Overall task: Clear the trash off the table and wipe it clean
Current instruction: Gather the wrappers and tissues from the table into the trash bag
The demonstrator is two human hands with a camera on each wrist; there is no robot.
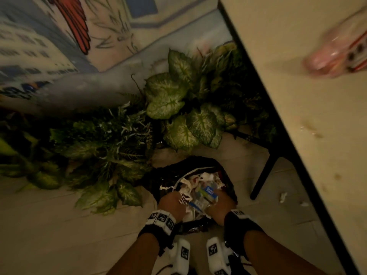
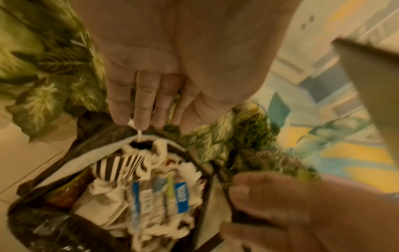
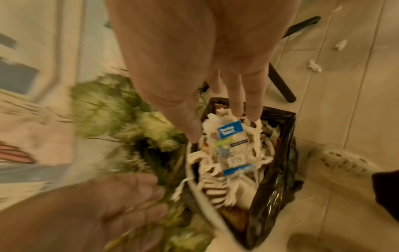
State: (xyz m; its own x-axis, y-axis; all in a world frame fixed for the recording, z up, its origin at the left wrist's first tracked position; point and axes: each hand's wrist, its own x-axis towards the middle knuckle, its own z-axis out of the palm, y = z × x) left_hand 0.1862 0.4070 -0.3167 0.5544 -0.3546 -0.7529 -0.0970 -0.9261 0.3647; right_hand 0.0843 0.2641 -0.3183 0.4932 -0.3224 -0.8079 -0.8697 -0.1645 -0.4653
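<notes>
A bin lined with a black bag (image 1: 153, 183) (image 2: 43, 226) (image 3: 278, 170) stands on the floor. It is heaped with crumpled white paper (image 1: 190, 181), a black-and-white striped wrapper (image 2: 116, 167) and a crushed clear bottle with a blue label (image 1: 206, 192) (image 2: 159, 199) (image 3: 231, 145). My left hand (image 1: 172, 201) (image 2: 146, 119) hovers over the bin's left rim, fingers straight, a white paper shred clinging at the fingertips. My right hand (image 1: 220, 203) (image 3: 215, 119) hangs over the right side with straight fingers and holds nothing.
The beige table (image 1: 297, 56) runs along the right, with a pink plastic-wrapped packet (image 1: 337, 54) and brownish smears (image 1: 309, 128) on it. Its black leg (image 1: 264, 175) stands by the bin. Paper scraps (image 1: 283, 197) (image 3: 314, 65) lie on the tiles. Leafy plants (image 1: 178, 96) crowd the left.
</notes>
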